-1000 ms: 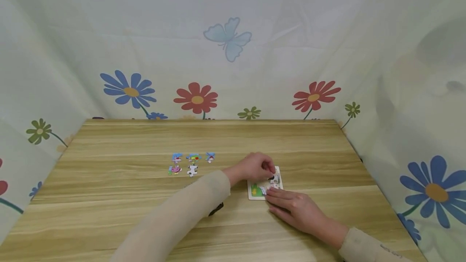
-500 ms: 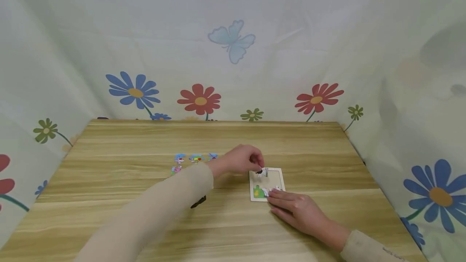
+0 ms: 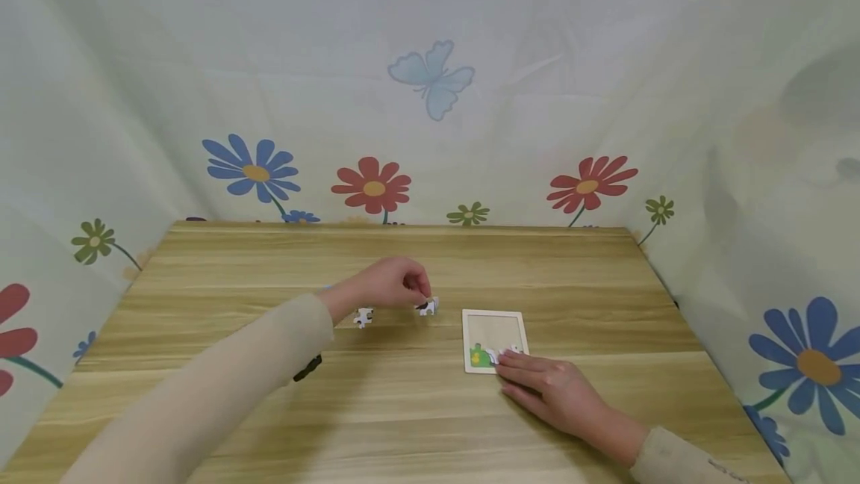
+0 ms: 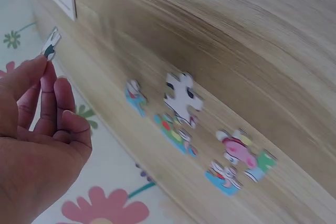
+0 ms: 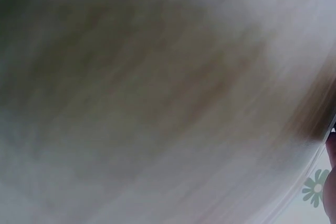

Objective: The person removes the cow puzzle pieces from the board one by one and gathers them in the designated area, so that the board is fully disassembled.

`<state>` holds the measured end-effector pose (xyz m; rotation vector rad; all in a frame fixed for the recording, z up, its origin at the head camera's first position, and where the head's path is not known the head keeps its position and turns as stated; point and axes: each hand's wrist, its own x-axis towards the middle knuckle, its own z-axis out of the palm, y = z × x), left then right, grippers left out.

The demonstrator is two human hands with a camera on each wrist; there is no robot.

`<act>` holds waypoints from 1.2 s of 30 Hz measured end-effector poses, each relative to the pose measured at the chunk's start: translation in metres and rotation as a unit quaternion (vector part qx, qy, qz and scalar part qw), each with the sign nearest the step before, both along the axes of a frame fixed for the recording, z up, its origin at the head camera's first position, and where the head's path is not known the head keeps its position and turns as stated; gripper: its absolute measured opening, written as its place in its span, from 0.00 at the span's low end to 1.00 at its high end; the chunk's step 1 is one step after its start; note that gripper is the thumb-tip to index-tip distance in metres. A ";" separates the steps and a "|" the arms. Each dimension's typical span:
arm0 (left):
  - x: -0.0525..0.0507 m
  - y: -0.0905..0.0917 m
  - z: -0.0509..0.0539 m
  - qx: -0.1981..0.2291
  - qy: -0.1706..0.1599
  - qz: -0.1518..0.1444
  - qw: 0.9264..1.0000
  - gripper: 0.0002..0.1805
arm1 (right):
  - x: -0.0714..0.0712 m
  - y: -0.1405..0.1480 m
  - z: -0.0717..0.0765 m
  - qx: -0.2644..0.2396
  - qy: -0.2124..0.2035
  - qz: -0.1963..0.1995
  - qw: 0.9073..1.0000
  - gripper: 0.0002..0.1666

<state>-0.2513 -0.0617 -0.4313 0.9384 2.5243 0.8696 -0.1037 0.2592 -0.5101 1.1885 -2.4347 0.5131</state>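
Between thumb and fingertips my left hand (image 3: 396,282) pinches a white-and-black puzzle piece (image 3: 428,307), held left of the puzzle frame. That piece also shows edge-on in the left wrist view (image 4: 51,44). The pale puzzle frame (image 3: 474,313) lies on the table with a green-and-white strip of pieces (image 3: 481,355) along its near side. My right hand (image 3: 554,391) rests with extended fingers on the frame's near right corner, covering part of the strip. In the right wrist view almost only blurred table shows, with a sliver of the hand at the right edge.
Loose pieces lie on the wooden table (image 3: 403,409): a white one (image 4: 182,98), a pink one (image 4: 239,150) and several blue-edged ones, such as the one with red and green (image 4: 173,134). My left forearm hides most of them in the head view. A flowered cloth (image 3: 302,58) stands behind.
My left hand has lifted the white-and-black puzzle piece away from the frame and carried it left. The right hand stays on the frame's corner. The head view has shifted slightly.
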 end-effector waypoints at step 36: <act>0.003 -0.047 -0.025 -0.035 -0.031 0.065 0.997 0.02 | 0.001 -0.002 0.003 0.001 -0.008 -0.007 1.000 0.22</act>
